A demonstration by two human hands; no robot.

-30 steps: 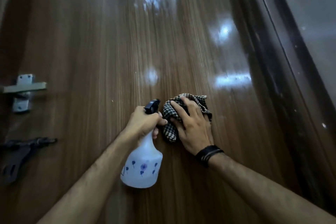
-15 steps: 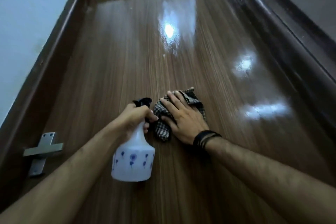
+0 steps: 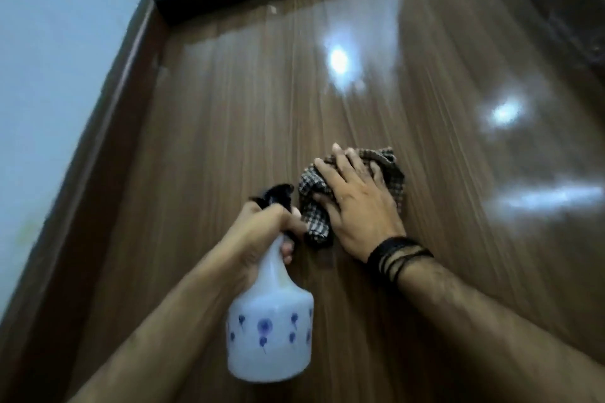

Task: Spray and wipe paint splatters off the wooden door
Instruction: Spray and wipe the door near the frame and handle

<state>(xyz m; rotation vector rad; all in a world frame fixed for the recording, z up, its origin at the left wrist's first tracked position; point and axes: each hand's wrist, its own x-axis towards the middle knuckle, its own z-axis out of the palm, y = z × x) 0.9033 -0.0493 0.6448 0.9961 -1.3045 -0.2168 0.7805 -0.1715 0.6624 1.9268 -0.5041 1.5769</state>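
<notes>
Up high, the right hand [image 3: 357, 206] lies flat with straight fingers, pressing the checked cloth [image 3: 389, 173] on the wooden door [image 3: 229, 114]; just beside it, the left hand [image 3: 262, 235] grips the white spray bottle [image 3: 270, 330] by its neck.

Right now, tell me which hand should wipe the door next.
Right. The right hand already presses the cloth flat against the door, while the left hand grips the spray bottle.
</notes>
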